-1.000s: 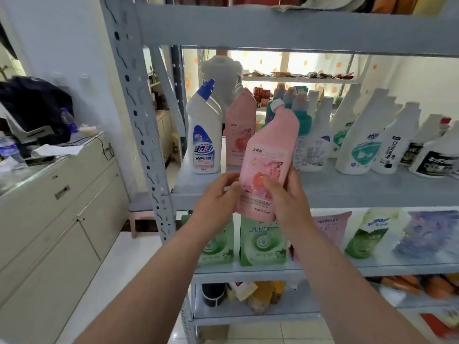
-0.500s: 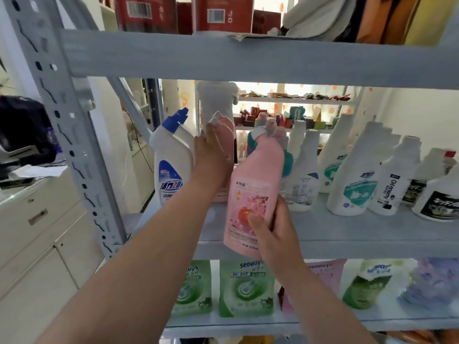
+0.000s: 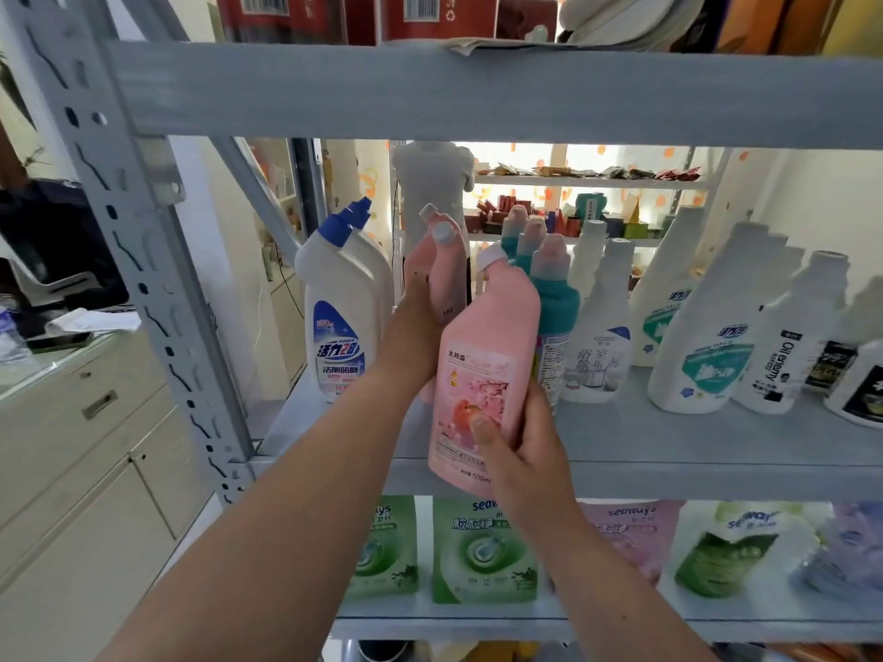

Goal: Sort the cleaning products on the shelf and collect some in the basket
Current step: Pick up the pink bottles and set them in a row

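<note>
In front of the middle shelf [image 3: 693,441] the right hand [image 3: 521,451] holds the near bottle [image 3: 482,375]; just behind it, leftward, the left hand [image 3: 420,317] grips a second bottle [image 3: 449,279]. A bent-neck bottle [image 3: 341,322] stands left of both, a row of bottles [image 3: 707,336] right, pouches [image 3: 482,551] on the shelf below [image 3: 716,613].

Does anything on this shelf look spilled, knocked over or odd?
No spill or damage shows. Only the pink bottle in the right hand leans, held before the shelf edge; the left hand grips a second pink bottle behind it.
</note>
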### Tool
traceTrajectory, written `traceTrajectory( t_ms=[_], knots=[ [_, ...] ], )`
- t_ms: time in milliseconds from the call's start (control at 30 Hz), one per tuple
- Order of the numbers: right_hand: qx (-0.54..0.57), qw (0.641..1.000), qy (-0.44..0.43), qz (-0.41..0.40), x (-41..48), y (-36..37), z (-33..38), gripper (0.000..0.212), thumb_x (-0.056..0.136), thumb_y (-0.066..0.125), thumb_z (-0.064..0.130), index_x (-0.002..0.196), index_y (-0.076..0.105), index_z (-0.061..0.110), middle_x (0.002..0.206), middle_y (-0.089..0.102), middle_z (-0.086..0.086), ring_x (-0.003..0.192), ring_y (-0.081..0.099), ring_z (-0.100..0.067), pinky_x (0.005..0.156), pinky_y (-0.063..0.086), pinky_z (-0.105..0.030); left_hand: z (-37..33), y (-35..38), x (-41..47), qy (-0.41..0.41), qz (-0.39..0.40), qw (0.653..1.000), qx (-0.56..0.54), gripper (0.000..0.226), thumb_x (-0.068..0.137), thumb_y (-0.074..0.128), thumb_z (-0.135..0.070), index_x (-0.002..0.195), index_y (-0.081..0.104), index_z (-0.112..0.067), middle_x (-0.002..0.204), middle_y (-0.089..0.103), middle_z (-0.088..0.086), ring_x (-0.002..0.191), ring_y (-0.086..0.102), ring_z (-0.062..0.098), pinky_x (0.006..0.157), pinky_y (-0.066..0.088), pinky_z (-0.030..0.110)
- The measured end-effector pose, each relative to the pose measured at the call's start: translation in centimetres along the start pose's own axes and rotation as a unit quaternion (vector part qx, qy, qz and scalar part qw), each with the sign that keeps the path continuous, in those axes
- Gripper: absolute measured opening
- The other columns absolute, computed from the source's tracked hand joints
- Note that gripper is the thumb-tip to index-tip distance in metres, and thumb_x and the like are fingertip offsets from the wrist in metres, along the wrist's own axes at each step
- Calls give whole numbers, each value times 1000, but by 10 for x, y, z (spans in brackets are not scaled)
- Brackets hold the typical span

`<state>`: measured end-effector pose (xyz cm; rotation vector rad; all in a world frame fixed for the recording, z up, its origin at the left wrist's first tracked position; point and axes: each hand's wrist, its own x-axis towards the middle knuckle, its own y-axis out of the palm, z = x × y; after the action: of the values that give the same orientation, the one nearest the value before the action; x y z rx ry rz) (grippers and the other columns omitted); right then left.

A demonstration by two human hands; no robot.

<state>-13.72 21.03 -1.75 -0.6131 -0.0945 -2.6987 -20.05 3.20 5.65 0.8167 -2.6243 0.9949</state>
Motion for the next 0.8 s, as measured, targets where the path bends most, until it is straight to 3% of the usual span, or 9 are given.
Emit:
traceTrajectory(
  t_ms=[100,233,333,433,533,600,700,800],
  knots=[
    [2,1000,-1,-9,-3,4,2,46,92,68,37,132,49,51,128,65,20,118,63,0,86,55,-14,4,-2,-14,-1,-32,999,-9,41,86,64,-47,114,46,-23,85,56,-15,77,58,14,61,39,24],
    [-3,1000,-5,-17,-7,7,2,49,93,69,35,136,47,43,126,66,22,117,63,1,85,54,-14,12,-18,-42,0,-77,996,-32,39,90,66,-31,121,43,-32,85,52,-24,72,50,-8,57,34,16],
    [-6,1000,-9,-17,-9,12,0,44,98,69,23,130,47,45,124,67,21,115,64,0,84,56,-16,23,-35,-70,6,-106,994,-19,51,90,63,-16,135,41,-23,89,52,-19,74,50,-6,55,36,18],
    [-20,999,-21,-27,-8,22,0,43,98,69,24,125,47,49,121,66,21,113,64,1,86,54,-16,32,-55,-93,25,-128,991,-3,51,91,62,-19,136,39,-27,91,48,-27,75,51,-5,56,35,18],
    [-46,998,-29,-23,-1,34,0,54,97,68,26,118,41,68,115,59,38,110,60,9,82,51,-8,42,-72,-106,27,-144,989,-18,54,94,62,-24,141,36,-34,102,57,-15,83,57,7,67,44,29],
    [-65,997,-34,-26,7,42,-3,61,99,68,21,116,36,70,114,55,41,109,57,13,80,49,-5,49,-81,-110,29,-163,986,-29,55,95,61,-28,143,35,-38,106,58,-15,87,58,0,69,46,29],
    [-90,995,-33,-41,24,55,-11,57,97,70,21,117,34,60,124,55,19,109,58,8,78,50,-7,58,-88,-112,39,-194,980,-33,59,94,62,-36,145,33,-46,102,55,-39,91,55,-22,65,42,16],
    [-125,990,-31,-51,42,69,-19,64,95,71,20,132,27,48,133,53,0,115,58,-11,89,49,-10,67,-87,-116,27,-177,982,-57,71,89,68,-30,141,30,-60,110,51,-51,98,53,-26,67,43,11]
  ],
)
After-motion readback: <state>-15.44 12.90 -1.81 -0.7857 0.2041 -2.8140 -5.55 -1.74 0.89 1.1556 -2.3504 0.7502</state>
